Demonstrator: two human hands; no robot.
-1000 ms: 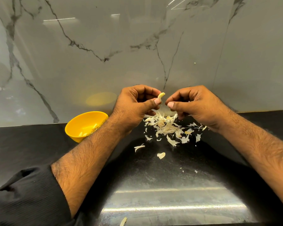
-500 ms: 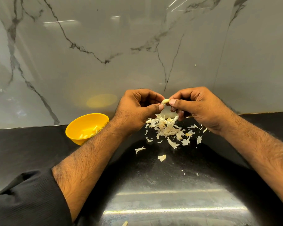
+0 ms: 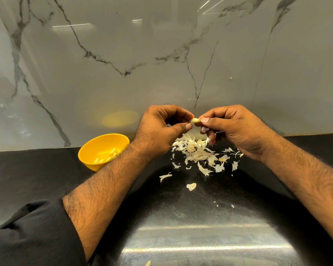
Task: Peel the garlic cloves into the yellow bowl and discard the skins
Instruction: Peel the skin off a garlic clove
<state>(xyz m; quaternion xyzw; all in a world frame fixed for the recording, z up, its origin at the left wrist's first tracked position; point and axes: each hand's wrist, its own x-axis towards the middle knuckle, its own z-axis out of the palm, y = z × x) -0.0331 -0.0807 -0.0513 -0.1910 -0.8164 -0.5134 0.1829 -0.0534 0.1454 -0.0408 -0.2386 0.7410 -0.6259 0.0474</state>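
Lying seemingly crosswise, garlic clove (image 3: 195, 120) spans both hands' fingertips (image 3: 188, 126).

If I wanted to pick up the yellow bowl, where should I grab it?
Probably best by the rim of the yellow bowl on its left side, thumb inside and fingers outside. The left forearm crosses its right edge, while the left rim is bare, and the peeled cloves lie low inside, clear of a thumb.

A glossy grey marble wall (image 3: 161, 54) with dark veins fills the view from 9 to 3 o'clock. A black speckled countertop (image 3: 200, 227) spreads toward 6 o'clock, mirroring striplights.
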